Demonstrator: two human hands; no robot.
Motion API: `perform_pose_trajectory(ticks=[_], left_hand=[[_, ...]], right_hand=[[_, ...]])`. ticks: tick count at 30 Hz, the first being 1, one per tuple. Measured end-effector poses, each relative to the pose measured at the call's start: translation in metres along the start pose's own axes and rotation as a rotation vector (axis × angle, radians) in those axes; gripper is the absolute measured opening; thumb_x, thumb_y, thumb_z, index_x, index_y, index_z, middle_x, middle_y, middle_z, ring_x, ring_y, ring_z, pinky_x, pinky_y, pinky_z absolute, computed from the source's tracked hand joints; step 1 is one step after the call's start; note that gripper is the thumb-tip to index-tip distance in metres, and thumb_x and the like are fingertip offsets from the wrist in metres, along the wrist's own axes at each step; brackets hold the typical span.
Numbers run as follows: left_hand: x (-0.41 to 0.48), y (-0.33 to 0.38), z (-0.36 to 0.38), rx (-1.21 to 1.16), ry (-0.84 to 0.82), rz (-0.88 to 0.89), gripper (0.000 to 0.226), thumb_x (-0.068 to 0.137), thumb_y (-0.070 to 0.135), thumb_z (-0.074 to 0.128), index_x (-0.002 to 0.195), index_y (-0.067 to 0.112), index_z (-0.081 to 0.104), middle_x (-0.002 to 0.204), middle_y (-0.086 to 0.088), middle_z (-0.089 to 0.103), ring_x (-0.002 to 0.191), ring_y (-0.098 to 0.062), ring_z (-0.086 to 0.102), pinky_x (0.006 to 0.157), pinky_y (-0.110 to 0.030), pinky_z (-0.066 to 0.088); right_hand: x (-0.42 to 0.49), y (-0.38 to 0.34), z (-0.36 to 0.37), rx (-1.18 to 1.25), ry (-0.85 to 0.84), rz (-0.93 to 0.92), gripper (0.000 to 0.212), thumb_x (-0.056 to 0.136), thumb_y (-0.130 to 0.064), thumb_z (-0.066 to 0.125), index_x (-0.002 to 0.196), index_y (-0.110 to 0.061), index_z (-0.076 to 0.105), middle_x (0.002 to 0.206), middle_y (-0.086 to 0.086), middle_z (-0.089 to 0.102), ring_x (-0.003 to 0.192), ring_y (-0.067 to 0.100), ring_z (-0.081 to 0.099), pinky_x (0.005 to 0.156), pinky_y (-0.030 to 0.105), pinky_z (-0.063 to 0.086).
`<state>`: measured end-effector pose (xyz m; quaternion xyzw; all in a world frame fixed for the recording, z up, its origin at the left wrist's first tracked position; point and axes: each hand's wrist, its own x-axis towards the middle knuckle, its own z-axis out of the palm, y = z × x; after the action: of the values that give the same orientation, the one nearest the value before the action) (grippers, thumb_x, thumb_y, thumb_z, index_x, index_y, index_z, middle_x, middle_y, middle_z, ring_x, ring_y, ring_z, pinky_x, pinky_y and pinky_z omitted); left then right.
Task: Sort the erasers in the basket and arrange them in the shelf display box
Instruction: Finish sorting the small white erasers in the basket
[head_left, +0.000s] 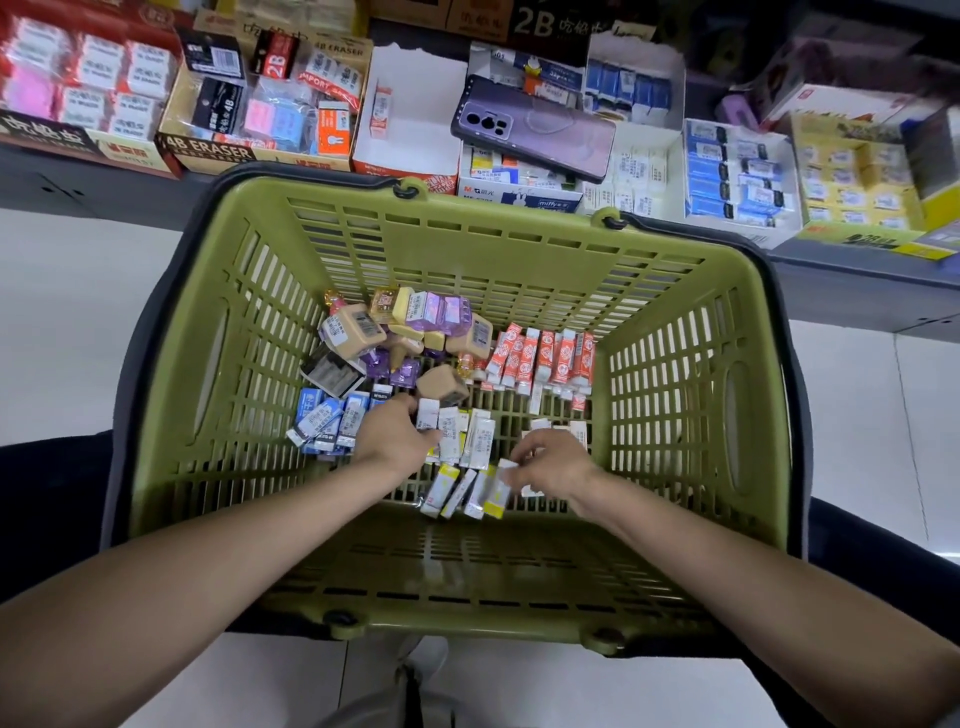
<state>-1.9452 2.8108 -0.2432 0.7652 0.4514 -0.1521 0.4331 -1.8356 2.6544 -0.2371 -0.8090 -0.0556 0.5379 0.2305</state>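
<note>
Sorting inside the green basket (670, 291) looks well along, judging by the groups on its floor. From the left: blue erasers (327, 423) lie in a cluster, a mixed heap of tan, purple and black pieces (402, 332) sits behind them, white erasers (467, 439) and yellow-and-white ones (462, 491) fill the middle, and red-and-white erasers (540, 361) stand in a row to the right. Filling the shelf seems barely begun: the white display box (410, 130) behind the basket holds a single eraser, though neighbouring boxes are stocked. A phone (540, 130) rests across two of them.

The left hand (395, 434) reaches down with fingers (415, 408) curled onto the white erasers, touching them; whether it grips one, I cannot tell. The right hand (556, 462) has fingers (519, 457) loosely bent, pinching a blurred white piece beside the yellow-and-white group.
</note>
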Motion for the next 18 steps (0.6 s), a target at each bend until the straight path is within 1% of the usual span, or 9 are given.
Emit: perform_pose_trajectory(ticks=[1,2,5,7,9,12,14,16,18], left_hand=[[0.001,-0.001,0.000,-0.034,0.002,-0.017,0.026,0.084,0.019,0.070,0.104,0.005,0.060,0.100,-0.012,0.066,0.089,-0.031,0.064,0.077,-0.040,0.055],[0.001,-0.002,-0.001,-0.059,0.003,-0.037,0.027,0.083,0.017,0.071,0.103,0.004,0.060,0.099,-0.012,0.065,0.088,-0.032,0.065,0.077,-0.042,0.056],[0.003,-0.004,-0.002,-0.080,0.001,-0.062,0.030,0.080,0.017,0.073,0.101,0.002,0.059,0.099,-0.015,0.064,0.087,-0.033,0.065,0.076,-0.045,0.056],[0.003,-0.004,-0.003,-0.062,-0.002,-0.052,0.033,0.079,0.020,0.074,0.102,0.000,0.060,0.099,-0.015,0.064,0.085,-0.033,0.065,0.075,-0.045,0.056],[0.003,-0.004,-0.004,0.002,0.000,-0.029,0.034,0.080,0.025,0.074,0.101,0.003,0.060,0.096,-0.011,0.062,0.081,-0.032,0.065,0.075,-0.042,0.055],[0.003,-0.006,-0.007,0.073,0.006,-0.012,0.027,0.081,0.029,0.072,0.093,0.009,0.058,0.090,-0.008,0.064,0.077,-0.029,0.064,0.072,-0.038,0.053],[0.005,-0.009,-0.007,0.041,0.006,-0.035,0.022,0.080,0.025,0.073,0.087,0.010,0.058,0.089,-0.011,0.066,0.078,-0.029,0.065,0.073,-0.038,0.054],[0.007,-0.012,-0.008,-0.097,0.008,-0.097,0.018,0.079,0.018,0.075,0.081,0.010,0.059,0.087,-0.010,0.065,0.080,-0.031,0.066,0.076,-0.042,0.056],[0.007,-0.012,-0.010,-0.254,0.003,-0.170,0.016,0.080,0.010,0.073,0.080,0.008,0.058,0.087,-0.009,0.061,0.083,-0.031,0.065,0.076,-0.045,0.057]], right_hand=[[0.003,0.000,0.005,0.014,0.000,0.014,0.019,0.076,-0.008,0.077,0.083,-0.013,0.061,0.082,0.006,0.064,0.062,0.015,0.057,0.048,0.022,0.044],[0.006,0.001,0.010,0.013,-0.002,0.022,0.019,0.077,-0.008,0.076,0.082,-0.014,0.059,0.078,0.007,0.064,0.062,0.016,0.058,0.046,0.023,0.043],[0.010,0.004,0.017,0.008,-0.025,0.013,0.018,0.081,-0.006,0.071,0.092,-0.012,0.059,0.077,0.008,0.064,0.061,0.016,0.059,0.048,0.026,0.047],[0.008,0.005,0.016,-0.045,-0.032,-0.026,0.020,0.082,-0.008,0.071,0.098,-0.012,0.058,0.083,0.009,0.066,0.060,0.018,0.060,0.048,0.027,0.049],[0.003,0.002,0.009,-0.094,0.021,-0.091,0.020,0.085,-0.013,0.068,0.103,-0.013,0.059,0.091,0.009,0.068,0.065,0.021,0.063,0.050,0.030,0.052],[-0.002,-0.012,0.000,0.014,0.096,-0.170,0.024,0.090,-0.018,0.062,0.113,-0.012,0.056,0.101,0.010,0.065,0.066,0.023,0.065,0.051,0.029,0.055],[-0.001,-0.020,0.002,-0.009,0.089,-0.209,0.034,0.088,-0.026,0.065,0.119,-0.018,0.052,0.108,0.006,0.060,0.073,0.028,0.068,0.058,0.035,0.058],[0.001,-0.027,0.010,-0.061,0.076,-0.212,0.054,0.084,-0.034,0.069,0.131,-0.021,0.046,0.114,0.005,0.056,0.085,0.028,0.067,0.068,0.040,0.058],[0.007,-0.031,0.019,-0.097,0.080,-0.212,0.064,0.083,-0.037,0.070,0.137,-0.021,0.041,0.124,0.007,0.055,0.091,0.026,0.065,0.069,0.040,0.058]])
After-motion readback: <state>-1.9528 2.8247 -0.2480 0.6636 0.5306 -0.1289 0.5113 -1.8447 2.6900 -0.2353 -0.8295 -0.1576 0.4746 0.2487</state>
